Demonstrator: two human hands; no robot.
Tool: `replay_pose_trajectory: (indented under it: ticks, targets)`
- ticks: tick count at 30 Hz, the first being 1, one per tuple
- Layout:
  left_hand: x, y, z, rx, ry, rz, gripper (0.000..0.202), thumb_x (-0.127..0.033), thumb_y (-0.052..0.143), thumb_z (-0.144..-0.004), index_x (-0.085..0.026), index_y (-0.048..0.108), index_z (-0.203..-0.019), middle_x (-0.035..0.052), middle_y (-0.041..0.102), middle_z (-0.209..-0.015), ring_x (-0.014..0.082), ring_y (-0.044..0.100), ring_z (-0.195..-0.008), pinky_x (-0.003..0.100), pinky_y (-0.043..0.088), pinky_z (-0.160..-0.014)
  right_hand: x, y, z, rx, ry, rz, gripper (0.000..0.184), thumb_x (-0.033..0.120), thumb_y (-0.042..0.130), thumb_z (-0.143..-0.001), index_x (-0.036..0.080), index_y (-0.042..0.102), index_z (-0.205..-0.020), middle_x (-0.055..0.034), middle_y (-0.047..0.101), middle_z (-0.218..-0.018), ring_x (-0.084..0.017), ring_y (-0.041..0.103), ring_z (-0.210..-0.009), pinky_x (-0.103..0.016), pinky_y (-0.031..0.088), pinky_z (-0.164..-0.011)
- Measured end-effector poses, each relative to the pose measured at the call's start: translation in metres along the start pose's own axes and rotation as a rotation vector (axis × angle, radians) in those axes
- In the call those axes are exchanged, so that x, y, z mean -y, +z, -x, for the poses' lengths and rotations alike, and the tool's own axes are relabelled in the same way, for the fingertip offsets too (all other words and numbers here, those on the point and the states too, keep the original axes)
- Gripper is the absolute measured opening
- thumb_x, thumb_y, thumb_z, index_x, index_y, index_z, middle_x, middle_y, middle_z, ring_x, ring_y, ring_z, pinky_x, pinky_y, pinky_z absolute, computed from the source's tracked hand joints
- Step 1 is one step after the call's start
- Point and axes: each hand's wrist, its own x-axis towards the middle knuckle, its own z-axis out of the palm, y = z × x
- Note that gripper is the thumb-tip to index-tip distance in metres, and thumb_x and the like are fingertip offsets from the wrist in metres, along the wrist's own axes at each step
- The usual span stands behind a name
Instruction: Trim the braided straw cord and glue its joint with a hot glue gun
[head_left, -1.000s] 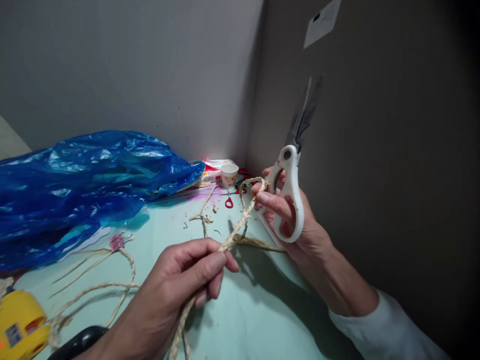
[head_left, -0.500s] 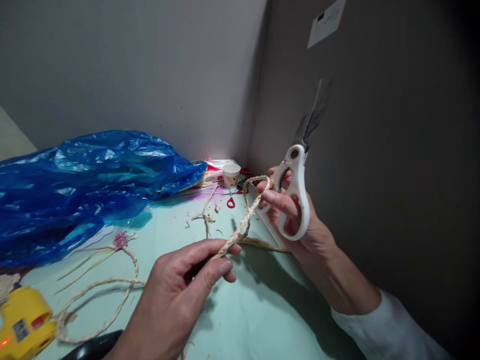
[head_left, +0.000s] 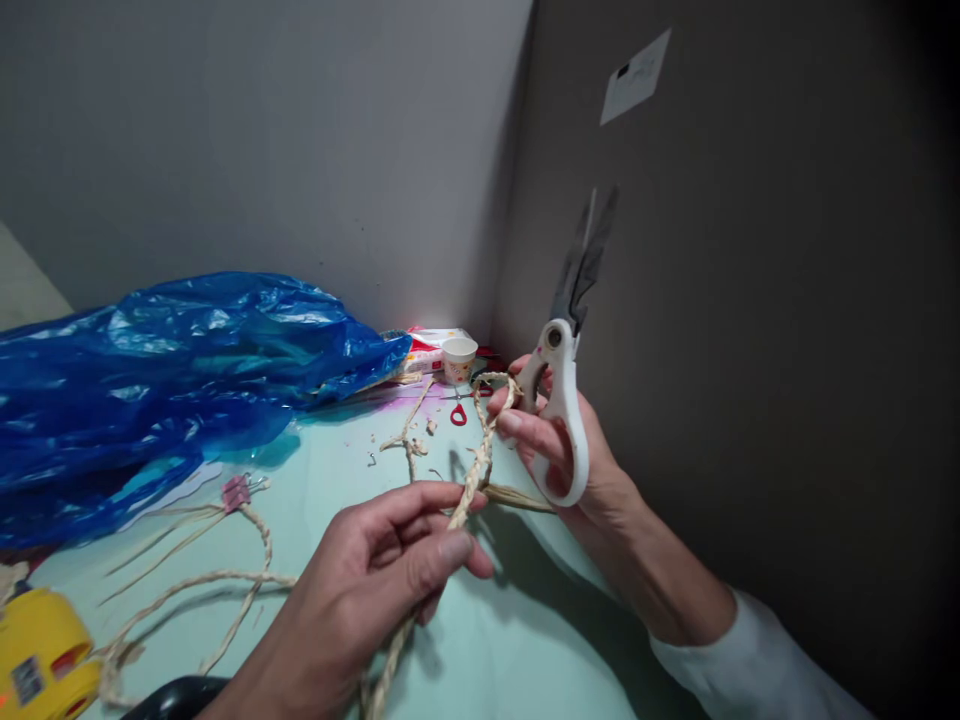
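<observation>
The left hand (head_left: pixel 375 575) has its thumb and fingers closed lightly around a braided cord (head_left: pixel 475 472), the other fingers loosely curled. The cord runs up and away from this grip to the right hand (head_left: pixel 601 480), which pinches it near its looped far end between thumb and fingertip. That same hand also carries white-handled scissors (head_left: pixel 559 350) — blades pointing up and slightly parted, the handles lying against the fingers. The cord is in the air between the hands, above a pale green tabletop (head_left: pixel 480 660); its lower part trails down behind the left hand.

To the left, another braid (head_left: pixel 202 577) curves across the table, with a pink binder clip (head_left: pixel 235 493) at its end, near a yellow tool (head_left: pixel 45 650) only partly in view. A crumpled blue plastic bag (head_left: pixel 187 370) lies behind. Near the wall corner stands a paper cup (head_left: pixel 459 365) — small red-handled scissors (head_left: pixel 458 414) lie just in front.
</observation>
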Motion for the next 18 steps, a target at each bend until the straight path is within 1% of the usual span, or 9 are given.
replay_pose_trajectory:
  ticks: [3,5,8,10,12,14,18]
  targets:
    - [-0.0005,0.0005,0.0008,0.019,-0.041,0.038,0.029,-0.043,0.072,-0.083,-0.018,0.076,-0.097,0.0028,0.071,-0.070,0.0096,0.042,-0.056,0.022,0.033,-0.055,-0.0038,0.0040,0.0024,0.023,0.019,0.017,0.038,0.019,0.082,-0.075,0.028,0.061,-0.105,0.0039,0.070,-0.087,-0.012,0.064,-0.081,-0.024,0.051,-0.076]
    - [0.0004,0.0011,0.0007,0.005,-0.075,0.068,0.027,-0.041,0.073,-0.082,-0.017,0.076,-0.093,0.0005,0.064,-0.063,0.0095,0.041,-0.056,0.021,0.032,-0.053,-0.0065,0.0054,0.0031,0.029,0.040,0.023,0.039,0.021,0.083,-0.074,0.028,0.061,-0.105,0.0035,0.069,-0.088,-0.012,0.064,-0.081,-0.025,0.050,-0.076]
    - [0.0018,0.0009,-0.0009,-0.045,-0.096,0.120,0.024,-0.039,0.073,-0.081,-0.016,0.076,-0.087,-0.0027,0.051,-0.057,0.0093,0.036,-0.055,0.019,0.030,-0.051,-0.0093,0.0055,0.0030,0.059,0.048,0.012,0.040,0.022,0.084,-0.074,0.028,0.061,-0.106,0.0031,0.069,-0.090,-0.012,0.063,-0.081,-0.025,0.049,-0.077]
    - [0.0024,-0.0003,-0.0021,-0.095,-0.085,0.114,0.023,-0.039,0.074,-0.080,-0.017,0.076,-0.087,-0.0029,0.050,-0.056,0.0098,0.036,-0.056,0.018,0.030,-0.051,-0.0099,0.0051,0.0024,0.060,0.048,0.017,0.040,0.024,0.085,-0.073,0.027,0.061,-0.105,0.0028,0.069,-0.089,-0.012,0.063,-0.079,-0.026,0.050,-0.076]
    - [0.0028,-0.0019,-0.0025,-0.182,-0.045,0.047,0.024,-0.038,0.076,-0.077,-0.018,0.077,-0.089,-0.0031,0.050,-0.055,0.0104,0.038,-0.056,0.019,0.030,-0.050,-0.0102,0.0046,0.0015,0.030,0.057,0.045,0.043,0.026,0.086,-0.072,0.027,0.060,-0.106,0.0023,0.070,-0.087,-0.014,0.064,-0.079,-0.028,0.051,-0.075]
    - [0.0030,-0.0027,-0.0018,-0.285,0.034,-0.041,0.025,-0.039,0.077,-0.075,-0.018,0.078,-0.089,-0.0036,0.051,-0.054,0.0107,0.040,-0.055,0.020,0.031,-0.050,-0.0107,0.0040,0.0004,0.002,0.058,0.091,0.045,0.027,0.087,-0.070,0.027,0.060,-0.106,0.0019,0.070,-0.085,-0.015,0.065,-0.079,-0.030,0.051,-0.074]
    - [0.0031,-0.0027,0.0000,-0.428,0.189,-0.131,0.024,-0.037,0.077,-0.072,-0.018,0.079,-0.087,-0.0050,0.051,-0.056,0.0099,0.039,-0.052,0.021,0.035,-0.051,-0.0097,0.0036,-0.0015,0.021,0.034,0.196,0.046,0.028,0.089,-0.067,0.027,0.061,-0.103,0.0026,0.069,-0.083,-0.016,0.066,-0.078,-0.030,0.053,-0.073]
